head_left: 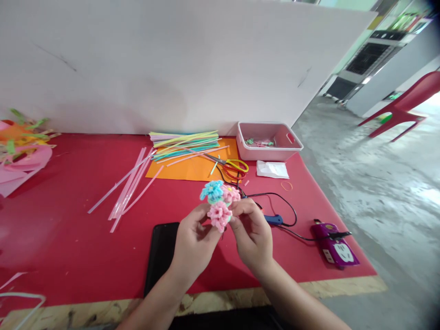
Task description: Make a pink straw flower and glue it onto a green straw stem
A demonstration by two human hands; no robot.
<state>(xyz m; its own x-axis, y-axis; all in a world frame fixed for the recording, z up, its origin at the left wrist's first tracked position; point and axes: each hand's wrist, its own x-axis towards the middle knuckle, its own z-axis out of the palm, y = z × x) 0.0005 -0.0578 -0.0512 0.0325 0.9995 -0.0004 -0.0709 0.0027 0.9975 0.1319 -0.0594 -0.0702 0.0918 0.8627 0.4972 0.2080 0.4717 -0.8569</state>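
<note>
A small bunch of pipe-cleaner flowers [219, 215] is held up over the table between my two hands. One bloom is blue [212, 190] and two are pink, with bits of green beneath them. My left hand [197, 240] is closed round the bunch from the left, thumb and fingers just under the front pink bloom. From the right, my right hand [252, 233] pinches at the side of the same bloom. The stems are mostly hidden by my fingers. A black phone [161, 250] lies on the table by my left wrist.
Behind lie pipe cleaners [187, 143] and scissors [227, 163] on an orange sheet [175, 171], beside a pink bin [270, 153]. A blue-handled corded tool [274, 220] and purple power adapter [335, 247] sit right. Pink plastic strips [129, 188] lie left. A white board [172, 64] stands behind.
</note>
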